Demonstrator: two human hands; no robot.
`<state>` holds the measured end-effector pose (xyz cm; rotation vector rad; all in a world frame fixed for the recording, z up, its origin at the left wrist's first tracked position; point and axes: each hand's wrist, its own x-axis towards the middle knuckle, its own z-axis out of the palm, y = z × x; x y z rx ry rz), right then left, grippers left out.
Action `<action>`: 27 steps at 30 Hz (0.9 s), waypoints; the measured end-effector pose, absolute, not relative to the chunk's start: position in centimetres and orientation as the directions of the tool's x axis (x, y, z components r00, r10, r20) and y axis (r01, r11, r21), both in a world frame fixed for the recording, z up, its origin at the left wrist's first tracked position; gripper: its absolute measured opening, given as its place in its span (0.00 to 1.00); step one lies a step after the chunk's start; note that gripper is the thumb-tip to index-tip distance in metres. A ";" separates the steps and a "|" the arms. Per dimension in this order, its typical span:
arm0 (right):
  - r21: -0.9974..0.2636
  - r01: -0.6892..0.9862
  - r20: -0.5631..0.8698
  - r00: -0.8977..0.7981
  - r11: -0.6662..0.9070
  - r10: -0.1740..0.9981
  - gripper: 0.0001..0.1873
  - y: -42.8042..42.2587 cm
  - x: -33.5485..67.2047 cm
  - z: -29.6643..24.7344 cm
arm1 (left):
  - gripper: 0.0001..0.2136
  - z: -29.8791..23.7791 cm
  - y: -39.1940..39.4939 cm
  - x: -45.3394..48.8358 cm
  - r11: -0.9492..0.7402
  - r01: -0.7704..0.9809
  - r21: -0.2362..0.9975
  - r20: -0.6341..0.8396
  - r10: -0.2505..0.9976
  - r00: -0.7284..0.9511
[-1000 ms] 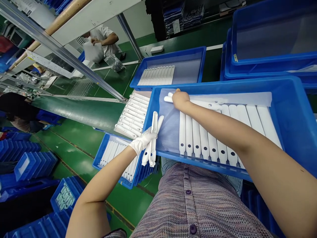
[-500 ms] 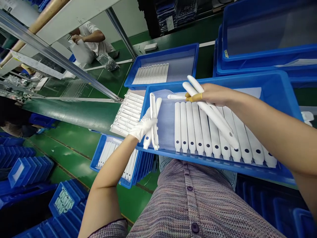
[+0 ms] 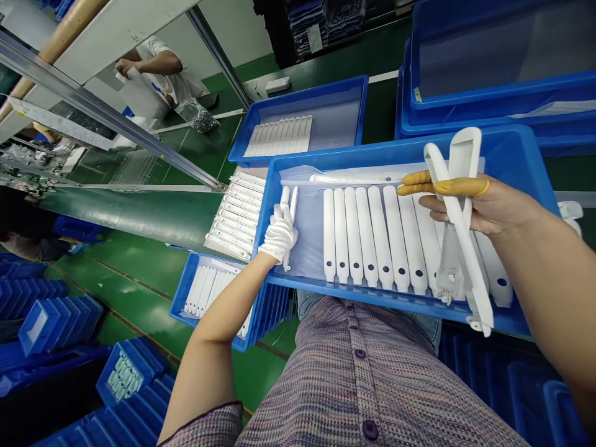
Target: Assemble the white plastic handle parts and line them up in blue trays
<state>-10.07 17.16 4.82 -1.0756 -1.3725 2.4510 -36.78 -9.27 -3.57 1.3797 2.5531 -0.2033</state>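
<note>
My right hand point(image 3: 479, 202), with yellow finger cots, is closed around crossed long white plastic strips point(image 3: 479, 282). Their hollow undersides show, and one part below the hand looks blurred. Over the left end of a blue tray point(image 3: 405, 149), my left hand point(image 3: 279, 236) in a white glove is closed on white plastic strips point(image 3: 292, 202), mostly covered by the palm. Between the hands, a row of white plastic strips point(image 3: 363, 230) lies side by side, each with a dark spot near its lower end. One strip point(image 3: 344, 179) lies crosswise behind them, near my right fingertips.
Behind stands another blue tray point(image 3: 335, 124) with a group of white strips. More strips point(image 3: 237, 211) lie left of the near tray. Stacked blue trays point(image 3: 503, 118) rise at back right. A metal post point(image 3: 153, 143) slants at left; a person point(image 3: 161, 68) works beyond it.
My right hand has moved right and turned over, bringing the strips' hollow sides up. My left hand has moved slightly right and lower over the tray, its strips now more upright in view.
</note>
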 end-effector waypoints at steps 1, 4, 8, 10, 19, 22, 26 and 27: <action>-0.778 0.206 -0.525 -0.731 -0.594 0.435 0.12 17.2 -9.9 4.6 | 0.35 -3.4 -9.3 -36.6 0.544 0.838 -0.044 -0.266 0.802 -0.535; -0.764 0.185 -0.529 -0.727 -0.618 0.437 0.12 17.3 -9.9 3.9 | 0.32 -2.9 -9.5 -36.4 0.502 0.846 -0.180 -0.251 0.808 -0.533; -0.774 0.180 -0.517 -0.734 -0.608 0.440 0.12 17.4 -10.2 3.2 | 0.29 -2.7 -9.5 -36.5 0.449 0.853 -0.267 -0.202 0.839 -0.505; -0.772 0.182 -0.517 -0.738 -0.609 0.434 0.11 17.5 -10.2 2.8 | 0.30 -2.8 -9.5 -36.6 0.440 0.857 -0.269 -0.213 0.840 -0.498; -0.766 0.205 -0.533 -0.732 -0.609 0.425 0.11 18.0 -10.3 1.6 | 0.26 -2.3 -8.9 -36.5 0.631 0.771 -0.081 -0.150 0.757 -0.635; -0.768 0.212 -0.538 -0.725 -0.604 0.429 0.11 17.9 -10.3 1.9 | 0.28 -1.6 -9.3 -36.1 0.706 0.707 -0.039 -0.170 0.692 -0.701; -0.771 0.232 -0.549 -0.714 -0.593 0.434 0.09 17.5 -10.4 2.8 | 0.30 -1.0 -10.3 -35.1 0.732 0.679 0.063 -0.251 0.670 -0.699; -0.771 0.239 -0.551 -0.716 -0.590 0.429 0.09 17.4 -10.4 3.0 | 0.30 -1.0 -10.4 -34.7 0.725 0.680 0.106 -0.257 0.681 -0.686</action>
